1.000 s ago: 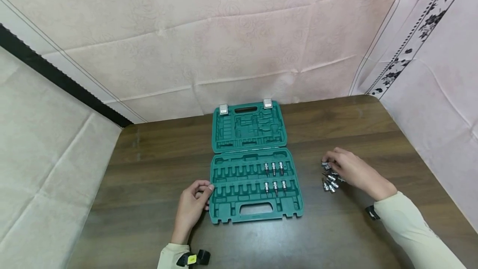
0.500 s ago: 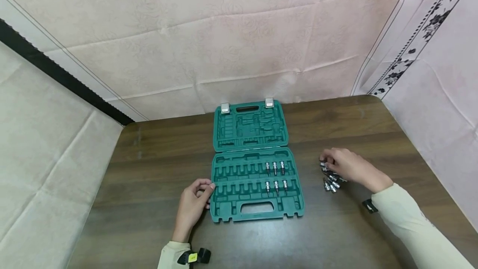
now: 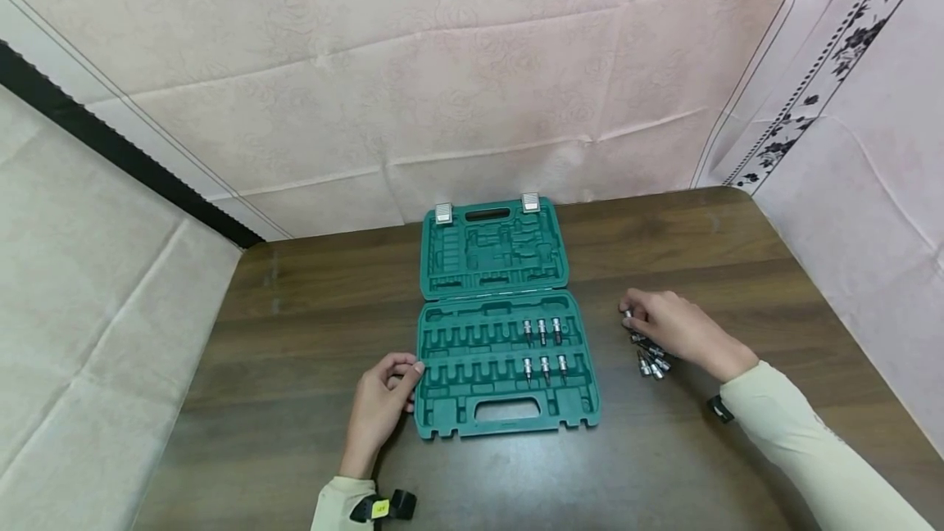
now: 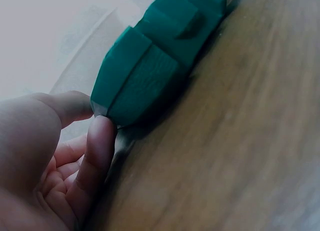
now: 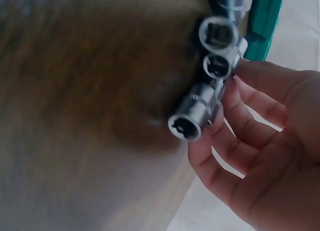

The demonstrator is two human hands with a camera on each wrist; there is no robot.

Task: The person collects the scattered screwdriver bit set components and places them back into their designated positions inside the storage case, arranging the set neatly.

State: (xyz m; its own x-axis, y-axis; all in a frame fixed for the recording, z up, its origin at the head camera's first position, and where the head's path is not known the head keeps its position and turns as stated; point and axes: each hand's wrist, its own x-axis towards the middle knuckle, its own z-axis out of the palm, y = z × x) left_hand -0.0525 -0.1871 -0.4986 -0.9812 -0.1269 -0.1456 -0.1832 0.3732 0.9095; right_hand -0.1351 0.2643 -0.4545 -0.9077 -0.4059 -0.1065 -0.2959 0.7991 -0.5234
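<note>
A green plastic socket case (image 3: 445, 416) lies open on the table, with several silver bit sockets (image 3: 544, 367) seated in two rows on its right side. My left hand (image 3: 376, 408) pinches the case's left edge between thumb and finger; the left wrist view shows the fingertips at the case's corner (image 4: 145, 81). To the right, my right hand (image 3: 682, 330) pinches a bit socket (image 3: 628, 315) at the far side of a small pile of loose bit sockets (image 3: 652, 363). In the right wrist view the fingers curl close behind several sockets (image 5: 187, 121), partly hidden by them.
The case lid (image 3: 494, 256) leans back near the table's far edge, with two grey latches on top. Brown wood table (image 3: 295, 367) surrounds the case. Pale cloth walls (image 3: 472, 88) stand behind and at both sides.
My right hand has shifted left and slightly toward the case, drawing a bit socket from the far end of the pile. The left hand stays on the case edge.
</note>
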